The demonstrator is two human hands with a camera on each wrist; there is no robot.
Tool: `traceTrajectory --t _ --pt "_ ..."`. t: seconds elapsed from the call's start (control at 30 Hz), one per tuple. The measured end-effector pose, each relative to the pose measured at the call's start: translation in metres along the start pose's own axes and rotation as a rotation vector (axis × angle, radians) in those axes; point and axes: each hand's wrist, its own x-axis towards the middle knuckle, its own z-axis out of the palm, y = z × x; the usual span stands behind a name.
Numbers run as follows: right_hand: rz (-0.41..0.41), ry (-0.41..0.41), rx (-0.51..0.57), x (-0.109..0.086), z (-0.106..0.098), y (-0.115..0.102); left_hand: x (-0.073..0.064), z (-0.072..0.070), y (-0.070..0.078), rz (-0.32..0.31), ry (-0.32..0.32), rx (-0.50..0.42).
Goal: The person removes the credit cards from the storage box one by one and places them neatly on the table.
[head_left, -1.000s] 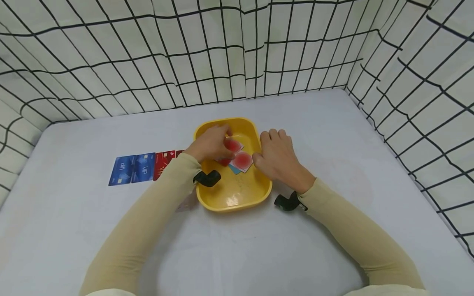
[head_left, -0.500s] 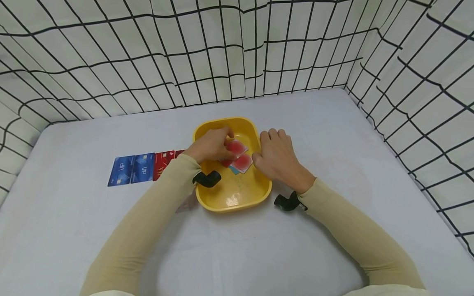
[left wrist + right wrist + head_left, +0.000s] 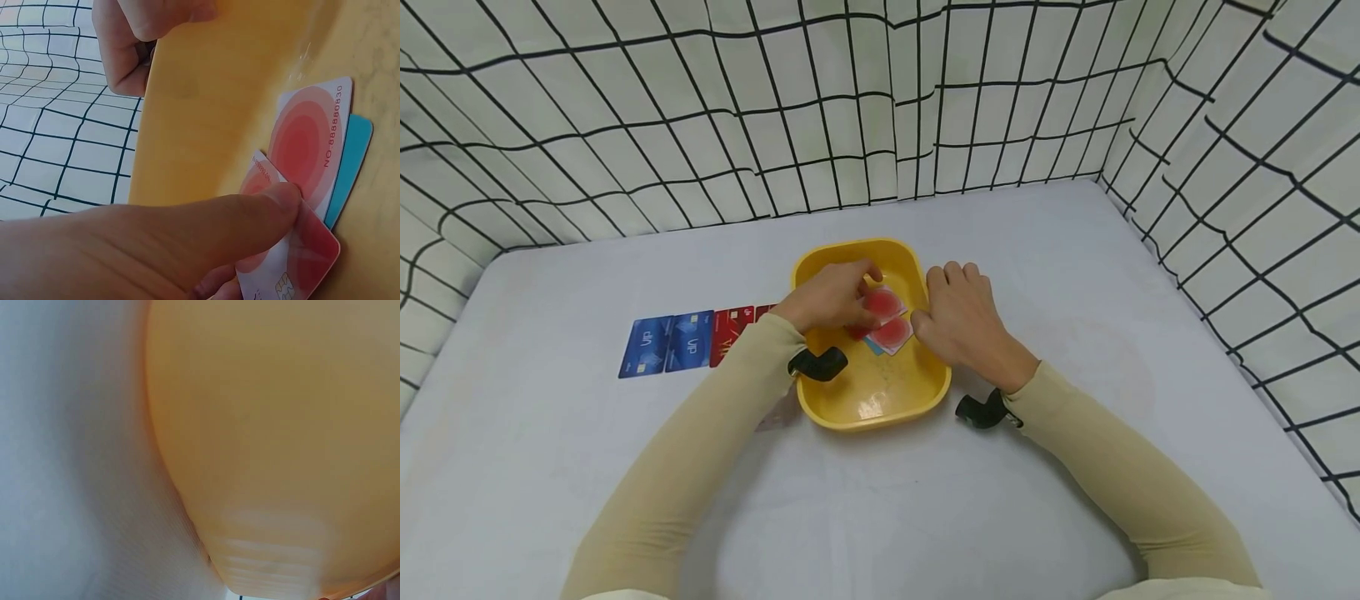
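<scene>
Left-wrist view shows me the left hand pinching a glossy red-and-white card, inside the yellow plastic tray. At its one o'clock lies a white card with red circles, lapping a teal card; I'd lift gently, lest they drag. My right hand grips the rim at three o'clock, which should steady things.

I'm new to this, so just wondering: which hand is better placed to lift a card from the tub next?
Probably the left hand: it's inside, pinching a red-and-white card, while the right hand grips the yellow tub.
</scene>
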Motion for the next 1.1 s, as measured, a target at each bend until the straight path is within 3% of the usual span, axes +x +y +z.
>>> traceTrajectory --t 0.5,0.73,1.1 --pt "0.004 -0.005 0.015 -0.0001 -0.0001 -0.0011 -0.0015 -0.0019 0.0015 -0.020 -0.008 0.000" --pt "0.010 -0.004 0.018 -0.0011 -0.0003 -0.0013 0.0001 -0.0070 0.0007 -0.003 0.011 0.047" --pt "0.015 -0.012 0.022 -0.0005 -0.0005 -0.0013 -0.0003 -0.0098 0.0040 -0.059 0.004 0.034"
